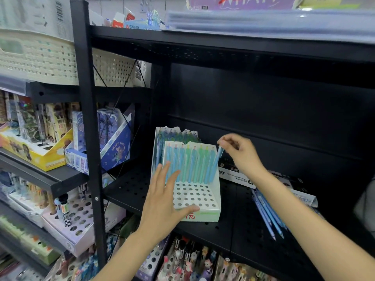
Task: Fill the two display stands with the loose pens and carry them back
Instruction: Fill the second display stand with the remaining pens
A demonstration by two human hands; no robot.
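Black perforated shelving carries the front display stand, your landmark. Your right hand pinches the top of a blue pen at the stand's right wall; the pen stands near upright, tip down, leaning slightly right at the top, joining the back row of pens. Your left hand lies flat against the stand's left side, fingers straight and spread. Behind sits the second stand, full. Right of it, loose pens lie pointing toward you.
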